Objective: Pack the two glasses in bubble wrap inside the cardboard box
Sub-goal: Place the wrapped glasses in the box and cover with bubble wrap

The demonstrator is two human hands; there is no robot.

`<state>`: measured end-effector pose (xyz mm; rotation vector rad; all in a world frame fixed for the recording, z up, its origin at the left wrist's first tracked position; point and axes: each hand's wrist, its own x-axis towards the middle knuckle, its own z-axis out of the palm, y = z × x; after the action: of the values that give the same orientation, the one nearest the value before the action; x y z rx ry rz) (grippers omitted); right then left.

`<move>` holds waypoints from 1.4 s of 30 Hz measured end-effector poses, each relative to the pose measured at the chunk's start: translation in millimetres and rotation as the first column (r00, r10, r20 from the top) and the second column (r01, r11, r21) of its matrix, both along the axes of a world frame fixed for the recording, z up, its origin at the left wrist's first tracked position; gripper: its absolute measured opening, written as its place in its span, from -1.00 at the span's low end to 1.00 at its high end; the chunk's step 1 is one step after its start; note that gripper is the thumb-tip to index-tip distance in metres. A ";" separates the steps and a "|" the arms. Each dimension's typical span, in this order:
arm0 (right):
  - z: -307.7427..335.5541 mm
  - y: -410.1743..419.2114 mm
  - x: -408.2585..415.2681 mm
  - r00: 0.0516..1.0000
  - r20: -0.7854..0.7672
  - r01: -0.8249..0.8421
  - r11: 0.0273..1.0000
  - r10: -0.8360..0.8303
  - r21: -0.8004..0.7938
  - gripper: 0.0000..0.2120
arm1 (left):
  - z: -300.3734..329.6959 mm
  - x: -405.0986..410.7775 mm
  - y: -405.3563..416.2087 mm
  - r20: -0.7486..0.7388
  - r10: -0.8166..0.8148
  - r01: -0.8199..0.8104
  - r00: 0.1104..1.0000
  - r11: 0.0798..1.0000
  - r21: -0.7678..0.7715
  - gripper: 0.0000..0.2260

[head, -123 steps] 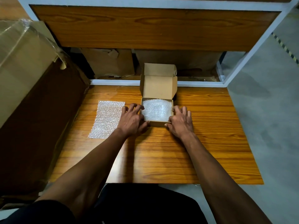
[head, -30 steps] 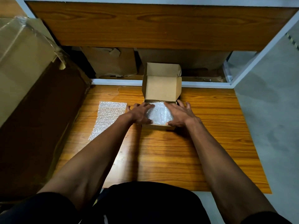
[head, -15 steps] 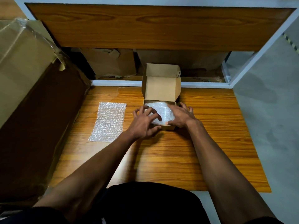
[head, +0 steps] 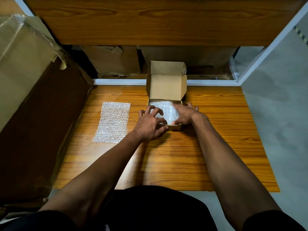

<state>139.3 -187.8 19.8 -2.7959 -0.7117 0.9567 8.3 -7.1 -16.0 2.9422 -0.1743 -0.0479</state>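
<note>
A large cardboard carton (head: 25, 67) wrapped in clear film stands at the far left, well apart from both hands, leaning against the left edge of the desk (head: 175, 155). Nearer, a flat sheet of bubble wrap (head: 112, 122) lies on the desk just to the left of the left hand's fingers (head: 152, 111), not touching them.

The left hand (head: 149, 125) rests at the front left corner of the small cardboard box (head: 166, 90). Its fingers are spread apart and curled, their tips pressing down on the bubble wrap bundle (head: 166, 110) that fills the box; the thumb lies along the front wall. The hand closes on nothing.

The bundle sits between the two hands' fingers, inside the box. The glasses themselves cannot be made out under the wrap. Beyond the fingertips the box lid stands upright and open, with its front flap folded forward.

The right hand (head: 185, 115) lies over the right side of the bundle, palm down. Its fingers (head: 191, 106) are splayed apart, reaching past the right wall of the box, while the thumb presses the wrap near the front edge. It too grips nothing, only pressing flat.

Behind the lid, past all the fingers, torn brown cardboard (head: 115, 60) sits under a wooden shelf (head: 150, 22). To the right of the right hand's fingers lies bare desk, then grey floor (head: 280, 130).
</note>
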 end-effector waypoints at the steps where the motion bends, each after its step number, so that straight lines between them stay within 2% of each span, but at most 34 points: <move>1: 0.2 1.2 0.5 1.000 -0.011 0.003 1.000 -0.003 -0.006 0.00 | 1.0 -0.3 0.2 -0.007 0.001 -0.001 1.000 1.000 -0.002 -0.59; 4: -2.2 3.0 2.1 1.000 -0.012 -0.006 1.000 0.006 -0.024 0.02 | 3.7 0.6 1.2 -0.029 -0.006 0.006 1.000 1.000 -0.011 -0.55; 12: -5.4 1.2 2.4 0.989 0.116 -0.077 0.993 0.087 -0.092 0.04 | -1.5 2.5 10.2 -0.073 -0.031 0.030 0.997 0.999 -0.019 -0.54; 16: -0.8 1.9 0.3 0.995 0.067 -0.064 0.997 0.067 -0.052 0.03 | -4.1 0.4 17.3 -0.085 -0.013 0.003 0.996 0.993 -0.120 -0.51; 18: 2.5 1.9 1.3 0.999 0.010 -0.049 0.998 0.049 -0.041 0.03 | -3.0 0.6 20.5 -0.045 -0.009 0.001 0.999 0.986 -0.165 -0.56; 21: 9.7 3.0 2.8 0.997 -0.053 -0.054 0.997 0.051 -0.047 0.02 | -1.6 7.7 24.6 0.036 0.109 -0.098 0.993 0.969 -0.227 -0.67; 22: 13.2 3.2 2.8 0.996 -0.066 -0.061 0.997 0.057 -0.055 0.02 | -1.3 11.7 26.8 0.035 0.143 -0.133 0.989 0.968 -0.215 -0.65; 25: 20.6 4.5 4.9 0.994 -0.077 -0.087 0.992 0.080 -0.093 0.00 | 3.9 25.4 34.6 -0.126 0.131 -0.145 0.983 0.983 -0.114 -0.37; 27: 19.4 7.1 8.3 0.994 -0.067 -0.097 0.989 0.090 -0.111 -0.01 | 9.3 31.9 39.5 -0.233 0.111 -0.135 0.966 0.987 -0.089 -0.26; 34: 18.2 9.8 10.3 0.994 -0.019 -0.113 0.983 0.112 -0.144 0.03 | 8.4 47.5 59.4 -0.429 0.021 -0.057 0.903 0.996 -0.072 -0.15; 42: 18.3 10.5 10.9 0.991 -0.008 -0.135 0.975 0.135 -0.176 0.03 | 12.4 68.8 47.5 -0.539 0.053 0.018 0.840 0.992 0.124 -0.04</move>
<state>150.3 -177.3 38.1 -2.9326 -0.8685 1.0871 77.1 40.4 -3.7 2.9063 -0.0576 -0.9112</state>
